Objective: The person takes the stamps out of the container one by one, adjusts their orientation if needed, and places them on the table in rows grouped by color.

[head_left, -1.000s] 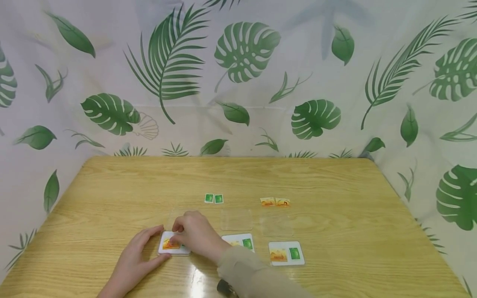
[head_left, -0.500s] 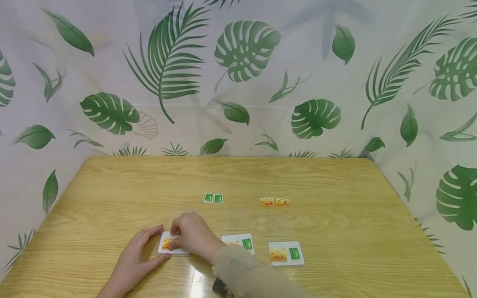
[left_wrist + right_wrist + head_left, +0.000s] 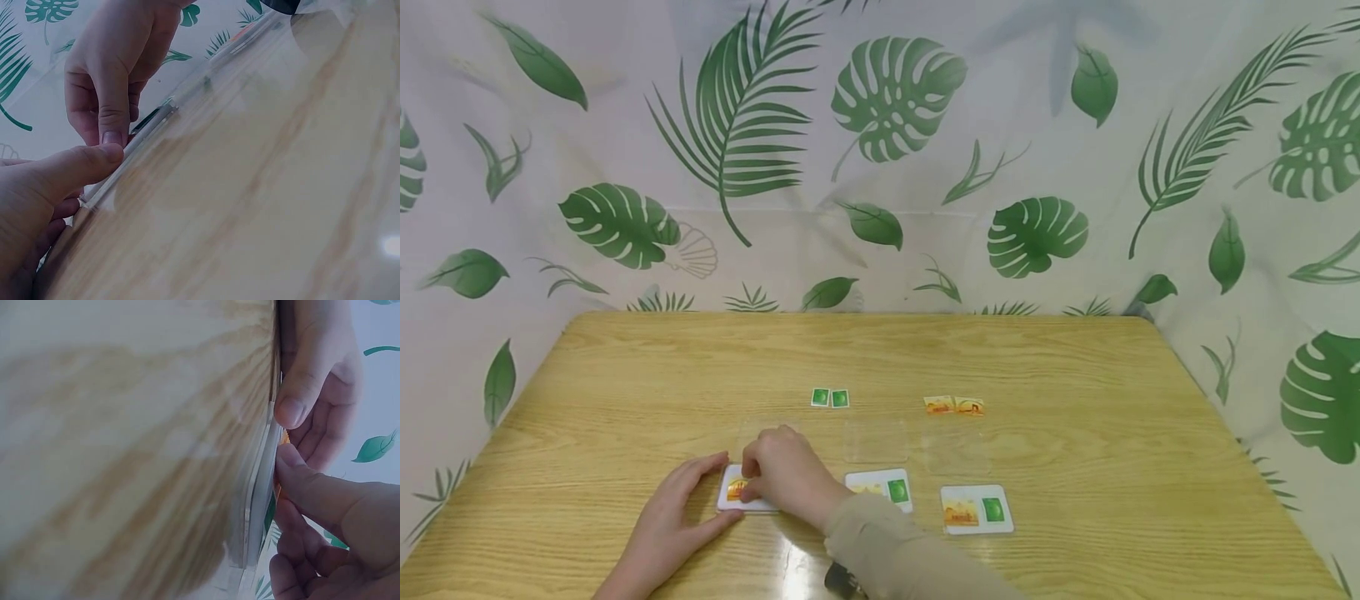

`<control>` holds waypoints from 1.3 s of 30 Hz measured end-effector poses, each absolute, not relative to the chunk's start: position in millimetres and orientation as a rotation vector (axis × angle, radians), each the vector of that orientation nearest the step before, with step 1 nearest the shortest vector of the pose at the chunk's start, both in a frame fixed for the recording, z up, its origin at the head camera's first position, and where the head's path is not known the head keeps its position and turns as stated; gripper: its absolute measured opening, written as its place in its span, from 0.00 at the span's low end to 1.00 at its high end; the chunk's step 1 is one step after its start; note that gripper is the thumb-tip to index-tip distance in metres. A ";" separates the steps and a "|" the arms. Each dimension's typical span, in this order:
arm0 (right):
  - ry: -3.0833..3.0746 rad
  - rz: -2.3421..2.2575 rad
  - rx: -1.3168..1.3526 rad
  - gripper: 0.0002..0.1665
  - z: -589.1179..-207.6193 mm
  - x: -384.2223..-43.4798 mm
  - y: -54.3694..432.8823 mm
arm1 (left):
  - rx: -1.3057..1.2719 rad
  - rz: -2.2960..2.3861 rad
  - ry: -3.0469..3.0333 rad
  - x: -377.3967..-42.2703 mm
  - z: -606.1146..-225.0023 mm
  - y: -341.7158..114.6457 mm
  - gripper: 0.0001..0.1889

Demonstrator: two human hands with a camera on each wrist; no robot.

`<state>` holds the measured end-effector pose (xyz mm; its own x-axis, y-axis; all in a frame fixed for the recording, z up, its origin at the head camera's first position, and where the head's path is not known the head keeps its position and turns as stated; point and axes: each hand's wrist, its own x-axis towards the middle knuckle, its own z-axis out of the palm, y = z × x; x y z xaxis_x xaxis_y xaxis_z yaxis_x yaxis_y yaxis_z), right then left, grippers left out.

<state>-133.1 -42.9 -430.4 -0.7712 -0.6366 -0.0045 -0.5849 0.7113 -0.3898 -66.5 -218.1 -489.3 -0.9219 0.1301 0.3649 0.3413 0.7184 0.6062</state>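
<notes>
L hand point(image 3: 673, 518) held white card point(image 3: 751, 505) at its left end, thumb at near edge, fingertips at far edge; card lay flat on wood-grain table point(image 3: 1075, 375), lower left of ctr. R hand point(image 3: 793, 477) was over same card's right part, fingers curled, thumb tip at orange picture stamp point(image 3: 735, 490); could not tell whether it pinched or only pressed. Second card point(image 3: 880, 478), bottom ctr, partly hidden by beige sleeve point(image 3: 895, 550); third card point(image 3: 977, 528) to its right, fully visible, w/ one orange & one green stamp. Mid-frame: two green stamps point(image 3: 821, 397) side by side; two yellow-orange stamps point(image 3: 938, 406) farther right. Clear plates point(image 3: 876, 442) lay btwn stamps & cards, one partly behind R hand. Leaf-print backdrop point(image 3: 925, 187) filled upper frame.
</notes>
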 end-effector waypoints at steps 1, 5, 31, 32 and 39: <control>2.778 -0.556 -1.003 0.11 -430.4 -132.7 -42.9 | -0.370 -1.011 -2.627 -66.3 -489.3 -218.1 0.34; 2.781 -0.546 -1.032 0.12 -431.0 -131.1 -42.9 | -0.369 -1.007 -2.625 -65.8 -489.5 -218.0 0.35; 2.636 -0.815 -0.935 0.13 -427.3 -128.1 -45.9 | -0.366 -1.080 -2.631 -65.6 -487.3 -217.6 0.34; 2.630 -0.827 -0.928 0.13 -426.5 -128.0 -45.5 | -0.364 -1.087 -2.631 -65.6 -487.4 -217.9 0.34; 2.616 -0.884 -0.940 0.11 -423.9 -130.1 -42.4 | -0.361 -1.108 -2.638 -66.2 -487.6 -218.6 0.34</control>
